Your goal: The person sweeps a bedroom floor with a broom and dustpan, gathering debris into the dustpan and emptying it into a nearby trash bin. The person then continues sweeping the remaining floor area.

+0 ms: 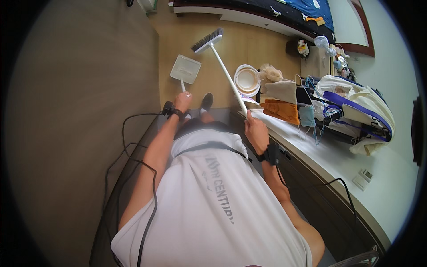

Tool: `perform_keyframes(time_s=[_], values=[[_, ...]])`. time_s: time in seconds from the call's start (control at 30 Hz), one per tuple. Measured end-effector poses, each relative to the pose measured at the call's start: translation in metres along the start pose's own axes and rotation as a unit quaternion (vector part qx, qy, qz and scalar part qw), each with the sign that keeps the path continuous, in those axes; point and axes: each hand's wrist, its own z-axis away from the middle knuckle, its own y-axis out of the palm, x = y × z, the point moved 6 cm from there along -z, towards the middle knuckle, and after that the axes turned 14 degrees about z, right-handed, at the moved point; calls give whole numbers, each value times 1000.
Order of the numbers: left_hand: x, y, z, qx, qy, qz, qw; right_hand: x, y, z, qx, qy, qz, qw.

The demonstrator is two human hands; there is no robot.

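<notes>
Landmark = surface (311, 147), runs along the person's right. On it: folded cloths (281, 101) at the far end, bag (356, 111) to their right, small remote (364, 179) on the near part. Round fan (247, 80) on the floor (262, 46) just off the surface's far end, broom (218, 58) and dustpan (185, 70) left of it, bed (275, 13) beyond.

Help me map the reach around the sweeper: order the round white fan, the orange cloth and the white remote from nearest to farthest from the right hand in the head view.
From the right hand, which grips the broom handle:
1. Orange cloth, just right of it on the counter.
2. Round white fan, ahead on the floor.
3. White remote, far right on the counter.
</notes>
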Motion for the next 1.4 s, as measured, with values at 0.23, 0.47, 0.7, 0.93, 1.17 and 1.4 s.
perform_keyframes(time_s=[0.23,0.47,0.7,0.93,1.17,1.4], values=[[-25,3,12,23,-24,3,999,23,73,-47,70,-27,23,997],[-35,8,13,1,0,34,999,42,69,-20,104,-53,9,993],[-17,7,21,24,-38,26,999,29,29,27,97,-32,-49,994],[-12,-4,19,16,1,-10,1000,-3,0,48,157,70,-283,944],[-21,-8,19,25,-14,-37,999,-18,-1,54,206,184,-569,775],[-48,-12,13,31,-3,-22,999,-33,21,46,196,186,-608,746]])
